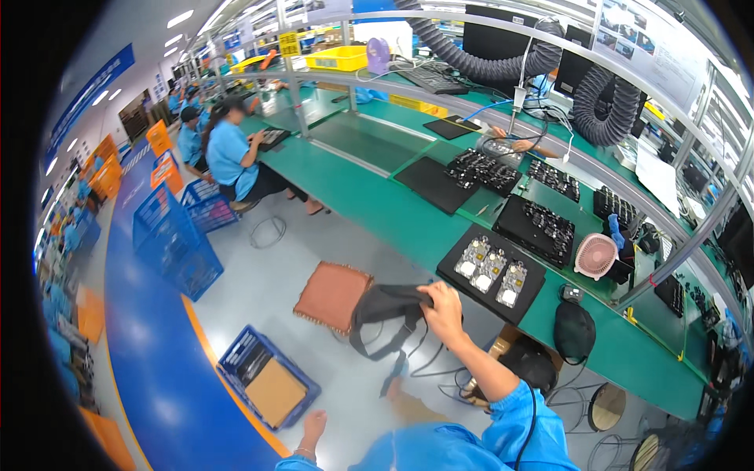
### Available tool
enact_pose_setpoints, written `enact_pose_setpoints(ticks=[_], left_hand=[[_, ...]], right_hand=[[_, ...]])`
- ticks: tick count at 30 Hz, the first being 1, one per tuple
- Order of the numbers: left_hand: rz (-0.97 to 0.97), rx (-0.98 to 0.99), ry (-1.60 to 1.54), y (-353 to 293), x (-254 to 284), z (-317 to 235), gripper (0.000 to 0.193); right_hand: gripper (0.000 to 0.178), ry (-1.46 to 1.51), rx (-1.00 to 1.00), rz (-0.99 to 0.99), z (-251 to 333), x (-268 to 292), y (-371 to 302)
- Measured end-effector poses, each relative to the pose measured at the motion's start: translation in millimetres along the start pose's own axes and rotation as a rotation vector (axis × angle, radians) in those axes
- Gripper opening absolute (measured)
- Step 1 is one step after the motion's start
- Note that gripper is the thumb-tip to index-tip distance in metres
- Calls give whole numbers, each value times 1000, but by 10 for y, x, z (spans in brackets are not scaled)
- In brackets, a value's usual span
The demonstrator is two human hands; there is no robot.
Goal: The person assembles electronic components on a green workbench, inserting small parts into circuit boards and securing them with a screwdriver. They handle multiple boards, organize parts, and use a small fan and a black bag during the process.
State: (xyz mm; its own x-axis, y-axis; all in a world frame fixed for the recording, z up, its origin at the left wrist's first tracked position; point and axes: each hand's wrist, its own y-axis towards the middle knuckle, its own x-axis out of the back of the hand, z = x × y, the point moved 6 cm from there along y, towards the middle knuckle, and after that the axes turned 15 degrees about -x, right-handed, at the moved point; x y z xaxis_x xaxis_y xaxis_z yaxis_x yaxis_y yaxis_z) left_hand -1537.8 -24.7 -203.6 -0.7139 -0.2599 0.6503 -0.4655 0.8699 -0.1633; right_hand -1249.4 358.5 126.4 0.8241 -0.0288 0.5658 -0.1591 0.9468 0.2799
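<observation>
My right hand is closed on the upper edge of a black fabric piece with a long strap. The piece hangs in front of a brown square seat cushion, short of the green bench's front edge. Its exact kind is not clear. Low in the view, my left hand hangs beside a blue crate that contains a cardboard sheet and dark items. The left fingers cannot be made out. Close to my right hand, a black tray on the bench bears several pale metallic modules.
The green bench runs from far left to near right. Black trays of small dark parts, a pink fan and a black cap lie along it. Stools and cables stand below. A co-worker sits farther along, near blue crates.
</observation>
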Motion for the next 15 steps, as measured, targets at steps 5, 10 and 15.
enact_pose_setpoints(ticks=[5,10,15], left_hand=[[194,-139,48,1205,-385,-444,29],[345,-181,-36,1817,-563,-985,28],[501,-360,-31,2499,-748,-1187,29]], right_hand=[[24,-13,66,-127,-106,-817,1470],[25,-56,85,-270,-301,-1367,2765],[25,-103,117,-393,-599,-1866,3535]])
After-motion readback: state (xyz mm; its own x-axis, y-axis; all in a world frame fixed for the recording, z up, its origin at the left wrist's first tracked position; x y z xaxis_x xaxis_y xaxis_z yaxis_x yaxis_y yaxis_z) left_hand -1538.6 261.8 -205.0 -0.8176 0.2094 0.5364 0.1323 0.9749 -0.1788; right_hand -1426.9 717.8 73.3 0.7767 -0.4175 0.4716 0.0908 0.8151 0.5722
